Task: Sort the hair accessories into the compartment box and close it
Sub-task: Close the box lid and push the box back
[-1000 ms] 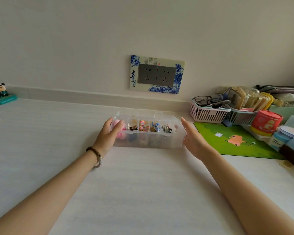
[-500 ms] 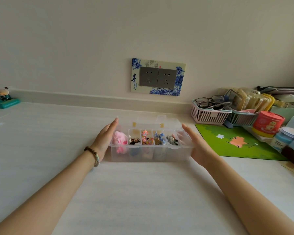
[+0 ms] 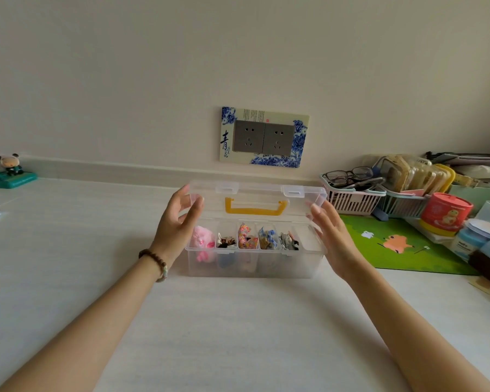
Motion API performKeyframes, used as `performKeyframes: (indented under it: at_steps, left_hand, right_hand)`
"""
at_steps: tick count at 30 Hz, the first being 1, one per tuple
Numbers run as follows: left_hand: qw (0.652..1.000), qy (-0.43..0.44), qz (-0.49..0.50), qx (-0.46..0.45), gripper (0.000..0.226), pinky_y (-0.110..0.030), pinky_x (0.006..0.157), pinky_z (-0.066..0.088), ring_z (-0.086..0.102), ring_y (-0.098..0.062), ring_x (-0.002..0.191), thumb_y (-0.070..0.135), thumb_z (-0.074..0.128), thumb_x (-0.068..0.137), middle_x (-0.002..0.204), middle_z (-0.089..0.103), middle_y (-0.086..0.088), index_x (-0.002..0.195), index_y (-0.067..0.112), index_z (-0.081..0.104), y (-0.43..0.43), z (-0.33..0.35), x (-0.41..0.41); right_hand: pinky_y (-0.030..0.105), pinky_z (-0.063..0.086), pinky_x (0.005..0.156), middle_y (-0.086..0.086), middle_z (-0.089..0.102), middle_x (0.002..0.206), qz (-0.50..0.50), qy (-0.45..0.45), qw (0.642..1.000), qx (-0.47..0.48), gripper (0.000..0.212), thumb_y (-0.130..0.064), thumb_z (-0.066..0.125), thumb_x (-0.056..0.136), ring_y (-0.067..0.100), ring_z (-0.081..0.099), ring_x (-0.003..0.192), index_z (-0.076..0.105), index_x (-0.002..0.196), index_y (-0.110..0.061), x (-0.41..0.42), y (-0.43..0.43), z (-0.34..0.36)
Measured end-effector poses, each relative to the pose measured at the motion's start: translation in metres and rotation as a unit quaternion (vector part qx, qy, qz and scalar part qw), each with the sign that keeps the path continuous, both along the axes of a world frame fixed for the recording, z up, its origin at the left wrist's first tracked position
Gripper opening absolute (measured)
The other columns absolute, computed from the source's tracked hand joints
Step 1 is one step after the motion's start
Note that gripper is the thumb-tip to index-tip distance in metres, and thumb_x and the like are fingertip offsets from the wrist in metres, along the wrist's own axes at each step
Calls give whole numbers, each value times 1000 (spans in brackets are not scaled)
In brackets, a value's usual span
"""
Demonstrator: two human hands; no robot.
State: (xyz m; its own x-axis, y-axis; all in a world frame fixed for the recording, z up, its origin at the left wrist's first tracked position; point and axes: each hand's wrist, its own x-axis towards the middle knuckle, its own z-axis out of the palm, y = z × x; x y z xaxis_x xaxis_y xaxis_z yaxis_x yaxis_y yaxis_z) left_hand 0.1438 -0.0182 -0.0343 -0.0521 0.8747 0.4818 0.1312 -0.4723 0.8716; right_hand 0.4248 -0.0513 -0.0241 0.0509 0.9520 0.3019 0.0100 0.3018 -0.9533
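Note:
A clear compartment box (image 3: 255, 268) stands on the white table, its front wall facing me. Its compartments hold a pink fluffy hair accessory (image 3: 203, 239), a dark clip (image 3: 226, 242), a floral bow (image 3: 246, 236), a blue bow (image 3: 267, 238) and a silver clip (image 3: 287, 240); the rightmost compartment looks empty. The transparent lid (image 3: 259, 192) with a yellow handle (image 3: 255, 208) stands nearly upright behind the compartments. My left hand (image 3: 178, 222) pinches the lid's left corner. My right hand (image 3: 334, 236) holds the lid's right corner with its fingertips.
To the right lie a green mat (image 3: 402, 246), a pink basket (image 3: 351, 200) with glasses, a second basket of packets (image 3: 408, 206), a red canister (image 3: 446, 215) and a blue-white jar (image 3: 468, 241). A panda figurine (image 3: 10, 171) sits far left. A socket plate (image 3: 263, 137) is on the wall.
Both hands rose from the sides of the box to the lid's corners. The lid swung up from lying back to nearly upright.

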Motion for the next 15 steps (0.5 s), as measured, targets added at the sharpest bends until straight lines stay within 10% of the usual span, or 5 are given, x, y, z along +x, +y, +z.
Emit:
performKeyframes:
  at_steps: [8,15]
  left_hand:
    - [998,7,-62,-18,47,-17,85,40,58,-9,93,61,50,69,86,63,1,100,28,64,-15,12,-9]
    - [971,136,-137,-138,96,-27,102,20,18,-2,133,66,65,51,145,28,12,135,37,29,-15,6,-12]
  right_hand:
    - [40,24,112,-9,62,122,1,-84,996,-16,32,-49,52,78,-2,49,117,68,93,-26,6,-8,9]
    - [33,24,107,-6,25,152,79,-146,983,-84,76,-40,77,67,13,18,141,40,134,-43,8,-18,8]
